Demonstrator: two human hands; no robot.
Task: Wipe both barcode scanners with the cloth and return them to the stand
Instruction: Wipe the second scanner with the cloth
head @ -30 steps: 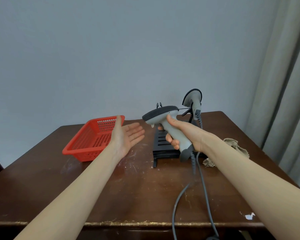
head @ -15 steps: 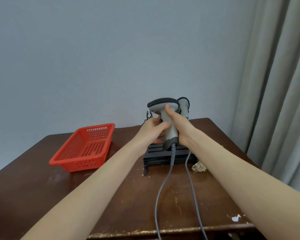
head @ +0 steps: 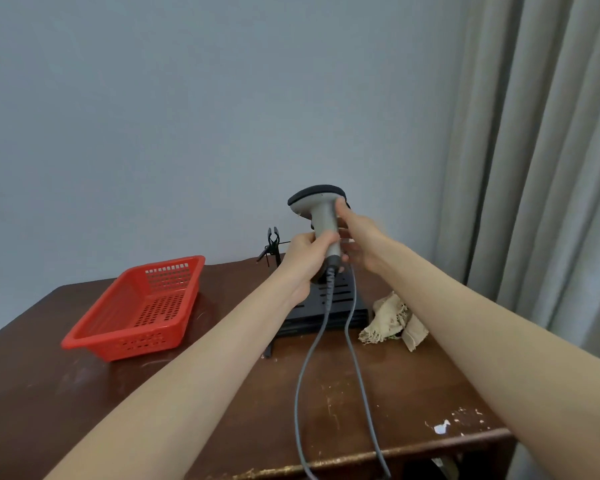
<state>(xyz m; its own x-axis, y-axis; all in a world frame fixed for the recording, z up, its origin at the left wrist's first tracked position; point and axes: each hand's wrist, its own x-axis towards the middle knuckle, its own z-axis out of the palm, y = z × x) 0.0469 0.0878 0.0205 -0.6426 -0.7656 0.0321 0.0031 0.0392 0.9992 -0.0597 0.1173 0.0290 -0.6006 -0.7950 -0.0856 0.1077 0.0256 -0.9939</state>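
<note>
A grey barcode scanner (head: 321, 209) with a dark head is held upright above the black stand (head: 340, 301). My left hand (head: 307, 252) grips its handle from the left. My right hand (head: 362, 237) is beside it on the right, thumb lying against the scanner's neck, fingers loose next to the handle. The scanner's grey cable (head: 305, 368) hangs down over the table's front edge. The second scanner is hidden behind the held one and my right hand; only its cable (head: 352, 317) shows. The beige cloth (head: 390, 320) lies crumpled right of the stand.
A red plastic basket (head: 94, 336) sits at the left of the brown wooden table (head: 205, 410). An empty black cradle (head: 273, 239) sticks up at the stand's left rear. Grey curtains (head: 534, 168) hang close on the right.
My left hand came over from the basket side and took the scanner's handle. My right hand's grip loosened. The scanner now stands upright, higher over the stand.
</note>
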